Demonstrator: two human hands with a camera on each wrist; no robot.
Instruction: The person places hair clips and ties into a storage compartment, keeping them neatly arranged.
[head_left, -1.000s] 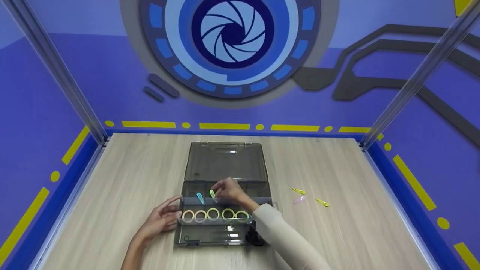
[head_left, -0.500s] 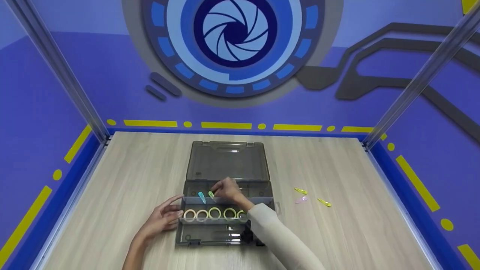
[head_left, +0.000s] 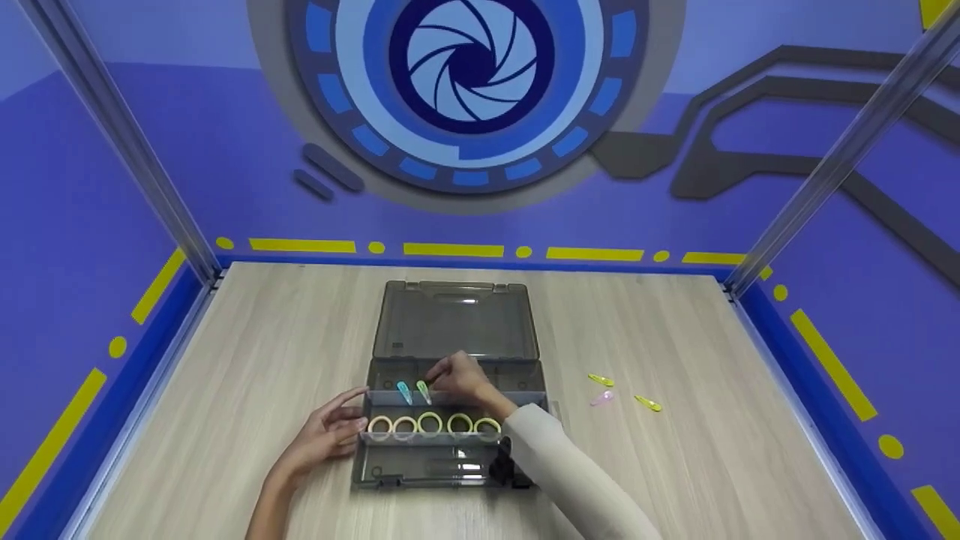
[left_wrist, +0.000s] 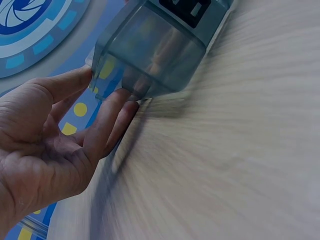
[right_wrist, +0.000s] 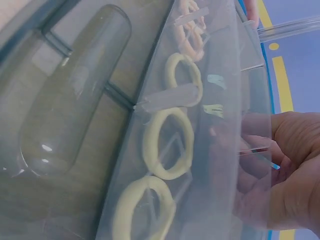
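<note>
A grey see-through box (head_left: pixel 457 322) lies with its lid folded back. In the head view my left hand (head_left: pixel 321 435) touches its left wall; in the left wrist view those fingers (left_wrist: pixel 107 120) lie at the box's corner. A blue hair clip (head_left: pixel 405 391) and a light green hair clip (head_left: pixel 423 391) sit side by side on the rear divider (head_left: pixel 487 398). My right hand (head_left: pixel 459 376) is over the rear compartment, bent fingertips right beside the green clip. The right wrist view shows that hand (right_wrist: pixel 295 170) partly behind the clear divider. I cannot tell whether it grips anything.
Several pale yellow and peach rings (head_left: pixel 430 423) stand in a row in the middle compartment. Right of the box lie two yellow hair clips (head_left: pixel 647 403) and a pink hair clip (head_left: pixel 602 397) on the wooden table (head_left: pixel 675 465). Blue panels with metal posts surround it.
The light green hair clip has gone from my right fingertips' side down onto the divider, parallel to the blue one, and shows more fully. My left hand stays at the box wall.
</note>
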